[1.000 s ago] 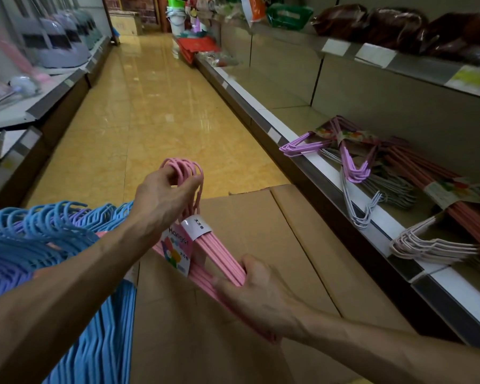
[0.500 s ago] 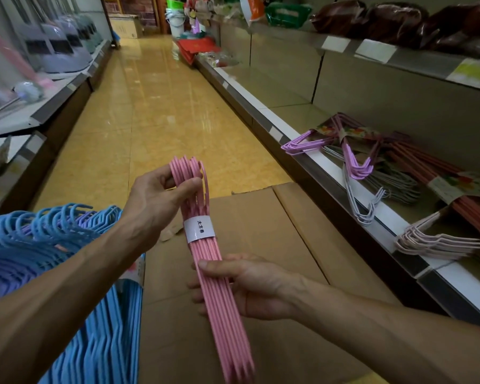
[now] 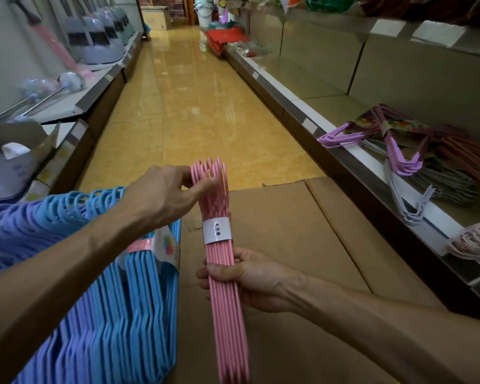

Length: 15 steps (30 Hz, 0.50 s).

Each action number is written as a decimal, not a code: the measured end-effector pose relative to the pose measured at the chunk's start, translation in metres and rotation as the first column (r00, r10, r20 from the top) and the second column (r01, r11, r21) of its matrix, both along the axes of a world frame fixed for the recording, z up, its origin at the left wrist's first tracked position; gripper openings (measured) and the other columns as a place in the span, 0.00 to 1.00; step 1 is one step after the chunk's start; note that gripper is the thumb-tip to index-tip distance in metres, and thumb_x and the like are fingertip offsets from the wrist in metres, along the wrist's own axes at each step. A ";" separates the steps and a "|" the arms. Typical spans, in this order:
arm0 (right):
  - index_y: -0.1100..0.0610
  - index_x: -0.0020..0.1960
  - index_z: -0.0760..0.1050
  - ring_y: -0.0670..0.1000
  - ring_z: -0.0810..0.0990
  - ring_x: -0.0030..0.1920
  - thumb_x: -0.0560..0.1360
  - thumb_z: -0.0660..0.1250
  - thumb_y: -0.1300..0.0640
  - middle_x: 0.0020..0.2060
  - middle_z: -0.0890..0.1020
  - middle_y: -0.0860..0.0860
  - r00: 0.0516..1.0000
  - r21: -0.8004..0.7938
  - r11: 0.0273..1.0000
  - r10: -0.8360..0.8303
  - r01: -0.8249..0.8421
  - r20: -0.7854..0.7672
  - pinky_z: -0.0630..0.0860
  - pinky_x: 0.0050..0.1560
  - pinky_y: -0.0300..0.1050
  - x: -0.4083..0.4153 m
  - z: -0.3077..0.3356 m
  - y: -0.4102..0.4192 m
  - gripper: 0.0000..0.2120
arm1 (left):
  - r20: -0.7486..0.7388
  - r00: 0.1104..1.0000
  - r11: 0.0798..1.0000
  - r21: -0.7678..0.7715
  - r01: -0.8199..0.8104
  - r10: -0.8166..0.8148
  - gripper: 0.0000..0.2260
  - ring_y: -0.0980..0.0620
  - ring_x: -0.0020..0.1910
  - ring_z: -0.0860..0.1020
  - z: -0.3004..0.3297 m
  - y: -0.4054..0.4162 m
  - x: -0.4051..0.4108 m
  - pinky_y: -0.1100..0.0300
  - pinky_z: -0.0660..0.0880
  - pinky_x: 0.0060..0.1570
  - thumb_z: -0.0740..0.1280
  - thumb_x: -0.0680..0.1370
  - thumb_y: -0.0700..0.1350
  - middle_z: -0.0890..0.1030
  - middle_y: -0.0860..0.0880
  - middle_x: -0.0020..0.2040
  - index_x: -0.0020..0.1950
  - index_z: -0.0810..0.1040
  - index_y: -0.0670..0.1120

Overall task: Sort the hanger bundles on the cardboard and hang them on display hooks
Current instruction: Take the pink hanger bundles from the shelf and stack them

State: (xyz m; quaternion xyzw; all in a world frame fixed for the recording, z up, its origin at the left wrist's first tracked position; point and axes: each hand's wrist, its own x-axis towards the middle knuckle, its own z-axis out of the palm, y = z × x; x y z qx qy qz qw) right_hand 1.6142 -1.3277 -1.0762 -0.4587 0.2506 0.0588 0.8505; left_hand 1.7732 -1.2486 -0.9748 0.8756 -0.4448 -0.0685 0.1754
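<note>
Head view: we hold the pink hanger bundle (image 3: 222,261) edge-on above the cardboard (image 3: 302,245), at 6 o'clock. Our right hand (image 3: 250,278) grips its bars for support; our left hand (image 3: 164,195) pinches the hooks together, probably to align them for hanging.

Dim, even light; floor (image 3: 178,87) glare; blurred, bowed edges.

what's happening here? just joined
A person is sorting hanger bundles in a shop aisle. The right hand grips a pink hanger bundle around its middle, below its white paper band, while the left hand pinches the hook ends. Blue hanger bundles are stacked on the cardboard at left. Other bundles lie on the shelf at right.
</note>
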 end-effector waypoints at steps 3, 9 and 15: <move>0.57 0.60 0.76 0.49 0.84 0.44 0.78 0.69 0.64 0.46 0.86 0.53 1.000 -0.115 0.993 -0.005 0.002 -0.027 0.80 0.46 0.47 0.017 -0.015 0.007 0.11 | 0.157 0.987 0.991 0.115 -0.061 0.042 0.40 0.44 0.60 0.77 -0.008 0.013 0.020 0.50 0.75 0.57 0.52 0.70 0.73 0.77 0.44 0.67 0.71 0.71 0.48; 0.55 0.60 0.76 0.51 0.82 0.46 0.76 0.71 0.60 0.50 0.84 0.54 0.997 -0.261 0.965 -0.018 -0.001 -0.070 0.80 0.43 0.47 0.051 -0.046 0.022 0.13 | 0.371 0.924 0.985 0.169 0.034 -0.096 0.31 0.45 0.69 0.70 -0.029 0.033 0.049 0.47 0.63 0.68 0.53 0.77 0.69 0.72 0.50 0.72 0.77 0.60 0.58; 0.53 0.61 0.75 0.56 0.84 0.53 0.75 0.72 0.58 0.53 0.83 0.56 0.992 -0.269 0.963 -0.024 -0.012 -0.127 0.81 0.56 0.57 0.073 -0.077 0.030 0.16 | 0.433 0.893 0.981 0.190 0.045 -0.125 0.29 0.45 0.69 0.71 -0.053 0.041 0.060 0.47 0.62 0.69 0.55 0.79 0.65 0.74 0.49 0.71 0.76 0.64 0.51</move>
